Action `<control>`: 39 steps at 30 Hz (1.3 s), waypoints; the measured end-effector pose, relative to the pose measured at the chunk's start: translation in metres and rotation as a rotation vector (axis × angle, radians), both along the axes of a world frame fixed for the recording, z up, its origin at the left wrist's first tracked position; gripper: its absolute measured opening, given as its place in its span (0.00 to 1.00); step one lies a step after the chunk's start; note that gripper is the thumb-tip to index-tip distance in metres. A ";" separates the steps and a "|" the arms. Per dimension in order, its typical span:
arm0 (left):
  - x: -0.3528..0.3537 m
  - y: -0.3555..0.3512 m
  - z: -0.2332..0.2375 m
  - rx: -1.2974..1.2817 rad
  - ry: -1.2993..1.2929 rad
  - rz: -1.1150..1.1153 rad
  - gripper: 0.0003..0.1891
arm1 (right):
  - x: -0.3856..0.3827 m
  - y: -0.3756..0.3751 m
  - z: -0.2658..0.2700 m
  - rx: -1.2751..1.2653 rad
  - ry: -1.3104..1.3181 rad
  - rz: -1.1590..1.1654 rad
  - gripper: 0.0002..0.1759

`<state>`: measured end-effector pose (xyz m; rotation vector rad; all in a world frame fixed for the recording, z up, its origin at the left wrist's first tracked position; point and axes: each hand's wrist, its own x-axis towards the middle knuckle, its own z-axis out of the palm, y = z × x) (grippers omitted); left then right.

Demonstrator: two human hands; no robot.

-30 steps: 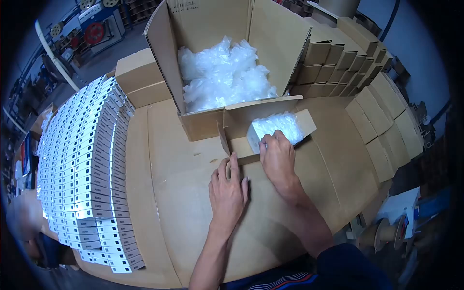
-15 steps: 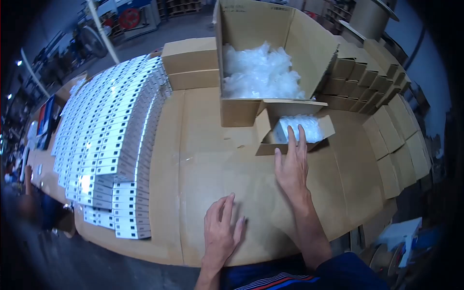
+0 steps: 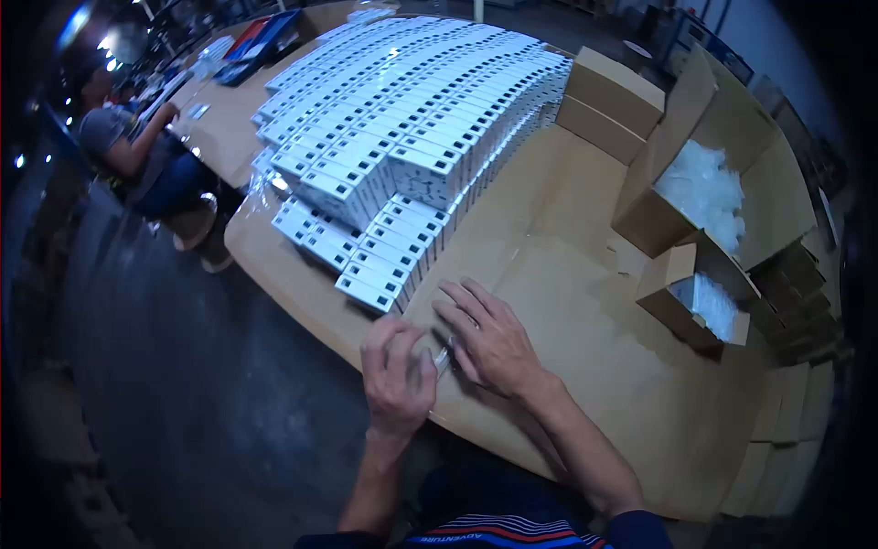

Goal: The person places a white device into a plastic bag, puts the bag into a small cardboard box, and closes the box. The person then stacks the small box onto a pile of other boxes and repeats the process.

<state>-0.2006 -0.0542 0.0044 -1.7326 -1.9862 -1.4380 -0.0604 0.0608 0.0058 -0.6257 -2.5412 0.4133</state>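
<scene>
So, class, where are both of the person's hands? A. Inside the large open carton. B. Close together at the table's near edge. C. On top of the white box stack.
B: the left hand and right hand lie side by side on the table near its edge.

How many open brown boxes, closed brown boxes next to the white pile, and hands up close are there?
Open brown boxes: 2, big box, small box
Closed brown boxes by the white pile: 2, upper box, lower box
Near hands: 2, left hand, right hand
Total: 6

Two hands [image 3: 400, 377]; two open cartons [image 3: 651, 222]; one co-worker [image 3: 123, 146].
</scene>
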 end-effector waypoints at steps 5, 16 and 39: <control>-0.046 -0.002 -0.011 -0.077 0.099 0.157 0.32 | -0.047 0.019 -0.006 0.069 -0.074 0.097 0.34; -0.070 -0.012 -0.030 -0.101 0.183 0.233 0.25 | -0.060 0.012 -0.003 0.000 -0.124 0.036 0.36; 0.052 -0.027 -0.004 0.046 0.047 -0.233 0.25 | 0.137 -0.043 0.024 -1.432 0.463 0.108 0.38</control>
